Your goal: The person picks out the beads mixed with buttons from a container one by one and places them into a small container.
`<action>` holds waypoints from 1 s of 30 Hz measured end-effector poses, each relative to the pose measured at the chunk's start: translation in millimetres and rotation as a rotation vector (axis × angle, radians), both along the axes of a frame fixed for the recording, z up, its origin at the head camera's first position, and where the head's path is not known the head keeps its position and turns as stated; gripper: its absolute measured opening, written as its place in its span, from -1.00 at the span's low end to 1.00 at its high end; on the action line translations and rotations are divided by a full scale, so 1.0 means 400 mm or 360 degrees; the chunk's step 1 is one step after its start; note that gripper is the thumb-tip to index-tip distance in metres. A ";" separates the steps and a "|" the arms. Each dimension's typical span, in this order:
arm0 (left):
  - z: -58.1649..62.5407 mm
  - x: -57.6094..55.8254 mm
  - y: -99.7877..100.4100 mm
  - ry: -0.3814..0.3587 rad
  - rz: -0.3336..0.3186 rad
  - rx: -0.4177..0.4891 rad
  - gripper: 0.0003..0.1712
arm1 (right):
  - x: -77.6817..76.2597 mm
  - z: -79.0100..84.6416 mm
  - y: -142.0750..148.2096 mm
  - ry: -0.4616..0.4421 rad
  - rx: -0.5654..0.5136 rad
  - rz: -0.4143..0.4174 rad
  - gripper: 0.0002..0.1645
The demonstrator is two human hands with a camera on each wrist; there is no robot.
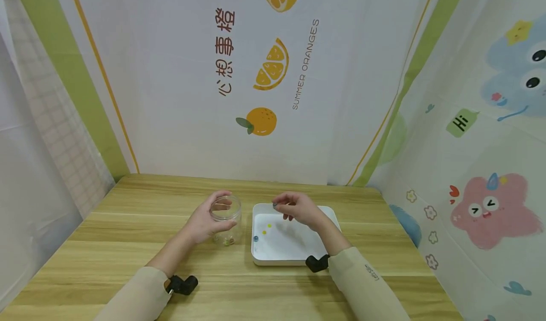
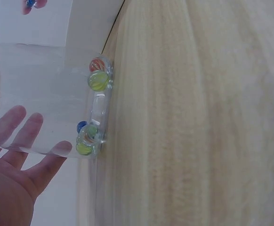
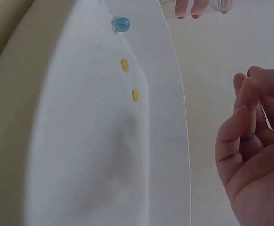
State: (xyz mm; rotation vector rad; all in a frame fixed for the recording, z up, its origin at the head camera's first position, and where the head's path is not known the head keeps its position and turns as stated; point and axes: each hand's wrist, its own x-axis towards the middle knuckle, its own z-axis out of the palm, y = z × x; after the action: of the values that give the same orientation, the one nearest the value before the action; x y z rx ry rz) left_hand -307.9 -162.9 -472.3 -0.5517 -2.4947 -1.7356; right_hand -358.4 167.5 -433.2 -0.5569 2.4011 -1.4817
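Note:
My left hand (image 1: 205, 222) grips a clear jar (image 1: 226, 216) that stands upright on the table, its mouth uncovered. Several glass marbles (image 2: 98, 81), among them green, orange and blue ones, lie at the bottom of the jar in the left wrist view. Over the far left part of a white tray (image 1: 298, 260), my right hand (image 1: 298, 209) pinches a small blue marble (image 2: 31, 3) between thumb and fingertips. Inside the tray, near its left wall, are a light blue marble (image 3: 121, 24) and two flat yellow pieces (image 3: 124, 65).
The wooden table (image 1: 222, 292) carries the jar and, just right of it, the tray. Behind the table hangs a white curtain (image 1: 179, 122) with orange prints. Another printed cloth (image 1: 443, 169) hangs along the right side.

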 end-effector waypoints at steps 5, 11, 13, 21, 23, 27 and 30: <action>0.002 0.001 0.000 -0.0007 -0.0004 0.0004 -0.06 | 0.010 0.008 -0.007 -0.0030 -0.0099 0.0036 -0.57; 0.004 0.002 -0.003 0.0001 -0.0016 0.0018 -0.06 | 0.014 0.011 -0.018 -0.0061 -0.0165 0.0085 -0.52; 0.004 0.001 -0.003 0.0000 -0.0016 0.0024 -0.06 | 0.013 0.012 -0.024 -0.0065 -0.0176 0.0095 -0.53; 0.007 0.002 -0.003 -0.0005 -0.0013 0.0020 -0.04 | 0.017 0.023 -0.049 -0.0068 -0.0209 0.0133 -0.65; 0.007 0.002 -0.003 -0.0004 -0.0013 0.0019 -0.05 | 0.019 0.027 -0.056 -0.0059 -0.0213 0.0151 -0.65; 0.004 0.001 -0.003 -0.0004 -0.0013 0.0019 -0.05 | 0.022 0.035 -0.071 -0.0045 -0.0221 0.0174 -0.64; 0.003 0.000 -0.004 -0.0009 -0.0009 0.0009 -0.05 | 0.022 0.039 -0.081 -0.0041 -0.0232 0.0180 -0.64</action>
State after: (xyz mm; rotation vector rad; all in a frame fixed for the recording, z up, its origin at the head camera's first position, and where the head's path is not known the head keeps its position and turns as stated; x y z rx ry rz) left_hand -307.9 -164.4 -471.3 -0.5552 -2.4933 -1.7485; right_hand -349.6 135.2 -417.7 -0.6892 2.2153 -1.6127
